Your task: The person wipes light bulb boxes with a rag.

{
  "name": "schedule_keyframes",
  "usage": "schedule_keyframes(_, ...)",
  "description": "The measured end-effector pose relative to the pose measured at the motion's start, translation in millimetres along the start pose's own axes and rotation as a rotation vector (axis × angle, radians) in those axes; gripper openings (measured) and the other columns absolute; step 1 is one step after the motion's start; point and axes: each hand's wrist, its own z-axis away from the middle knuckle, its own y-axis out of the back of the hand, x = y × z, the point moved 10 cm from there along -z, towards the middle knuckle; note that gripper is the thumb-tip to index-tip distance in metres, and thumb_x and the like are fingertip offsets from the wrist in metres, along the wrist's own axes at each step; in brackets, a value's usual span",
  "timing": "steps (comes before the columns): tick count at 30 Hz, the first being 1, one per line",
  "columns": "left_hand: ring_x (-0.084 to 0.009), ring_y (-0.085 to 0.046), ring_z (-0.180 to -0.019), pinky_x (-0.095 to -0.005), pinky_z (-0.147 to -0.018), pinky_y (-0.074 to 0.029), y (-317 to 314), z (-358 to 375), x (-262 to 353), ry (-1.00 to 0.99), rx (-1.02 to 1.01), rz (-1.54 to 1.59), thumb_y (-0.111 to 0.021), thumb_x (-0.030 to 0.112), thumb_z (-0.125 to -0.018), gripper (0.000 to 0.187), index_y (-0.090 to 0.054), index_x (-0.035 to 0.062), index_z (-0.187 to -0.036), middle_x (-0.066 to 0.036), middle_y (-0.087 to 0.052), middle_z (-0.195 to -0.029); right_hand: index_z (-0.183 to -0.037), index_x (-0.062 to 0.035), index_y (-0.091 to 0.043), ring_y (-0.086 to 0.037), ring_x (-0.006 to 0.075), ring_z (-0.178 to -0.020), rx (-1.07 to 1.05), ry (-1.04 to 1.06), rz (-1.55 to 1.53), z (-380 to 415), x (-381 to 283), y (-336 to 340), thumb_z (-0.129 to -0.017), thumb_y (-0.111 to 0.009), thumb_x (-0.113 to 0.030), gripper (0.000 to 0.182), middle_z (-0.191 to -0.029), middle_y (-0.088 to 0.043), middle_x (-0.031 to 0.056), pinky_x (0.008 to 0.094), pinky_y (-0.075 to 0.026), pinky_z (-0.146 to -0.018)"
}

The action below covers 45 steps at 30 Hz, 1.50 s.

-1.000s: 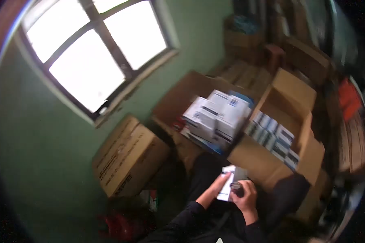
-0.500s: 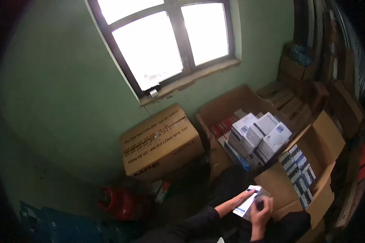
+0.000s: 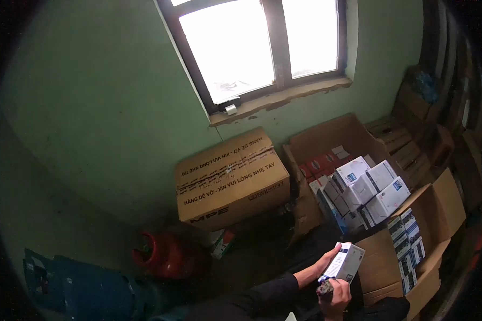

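Note:
My left hand (image 3: 326, 262) is closed around a small white carton (image 3: 351, 261) with printed text, gripping its left side and tilting it above my lap. Just below the carton, my right hand (image 3: 337, 300) is closed on a small dark object with a mottled end (image 3: 325, 289), whose kind I cannot make out. A trace of blue shows between that object and the carton's lower edge. To the right of my hands, an open cardboard box (image 3: 377, 262) holds rows of small printed cartons (image 3: 408, 246).
Several white cartons (image 3: 388, 200) are piled in another open box (image 3: 326, 131) ahead. A closed cardboard box (image 3: 233, 182) stands under the window. Red (image 3: 166, 257) and blue (image 3: 96, 289) gas cylinders are at left, with wooden pallets (image 3: 399, 139) at back right.
The view has shifted, so the room appears further right and turned. The carton has been tilted to show more of its side face. My right hand has moved from the carton's right side to below it.

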Motion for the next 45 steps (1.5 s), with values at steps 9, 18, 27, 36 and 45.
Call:
schedule_keyframes(9, -0.0322, -0.056, -0.129, -0.0478, -0.108, -0.047, -42.6, 8.9, 17.1, -0.11, -0.052, -0.013, -0.039, 0.053, -0.107, 0.062, -0.034, 0.0187, -0.159, -0.016, -0.051, -0.147, -0.102, -0.0019, -0.064, -0.062, 0.0362, -0.09, 0.14, -0.1, -0.061, -3.8, 14.8, 11.1, -0.079, -0.077, -0.027, 0.036, -0.093, -0.061, 0.0169, 0.0472, -0.05, -0.081)
schedule_keyframes(18, -0.0314, -0.057, -0.127, -0.0436, -0.108, -0.047, -51.7, 9.4, -4.8, -0.062, -0.136, -0.072, -0.042, 0.055, -0.107, 0.064, -0.034, 0.0204, -0.16, -0.017, -0.049, -0.149, -0.097, -0.003, -0.062, -0.062, 0.0353, -0.096, 0.155, -0.06, 0.1, -14.7, 26.4, 37.5, -0.085, -0.075, -0.037, 0.038, -0.098, -0.06, 0.0177, 0.0484, -0.05, -0.084)
schedule_keyframes(27, -0.0245, -0.056, -0.128, -0.039, -0.105, -0.047, -62.3, 28.7, -35.1, 0.101, -0.257, -0.388, -0.061, 0.058, -0.096, 0.087, -0.027, 0.0162, -0.163, -0.017, -0.049, -0.149, -0.114, 0.0056, -0.063, -0.066, 0.0316, -0.1, 0.651, -0.669, 0.097, 28.6, 173.9, 111.6, -0.095, -0.074, -0.026, 0.038, -0.112, -0.066, 0.0202, 0.043, -0.053, -0.088)
schedule_keyframes(36, -0.0223, -0.053, -0.128, -0.037, -0.107, -0.044, -50.9, 44.7, -41.3, 0.017, -0.093, -0.526, -0.073, 0.052, -0.089, 0.09, -0.03, 0.0133, -0.158, -0.014, -0.052, -0.142, -0.123, -0.01, -0.064, -0.06, 0.021, -0.112, 0.293, -1.296, -1.75, 71.6, 171.1, -71.1, -0.088, -0.05, -0.083, 0.082, -0.119, -0.066, 0.0055, 0.0375, -0.045, -0.104)
schedule_keyframes(45, -0.0164, -0.054, -0.121, -0.0324, -0.105, -0.043, -41.7, 14.3, 23.4, -0.287, 0.142, -0.686, -0.078, 0.036, -0.09, 0.074, -0.041, 0.0094, -0.148, -0.008, -0.056, -0.13, -0.164, -0.0108, -0.019, -0.028, 0.0273, -0.151, 0.073, -0.619, -1.577, 27.9, 98.1, -14.4, -0.103, -0.022, -0.071, 0.086, -0.165, -0.027, 0.0121, 0.0427, -0.019, -0.124)
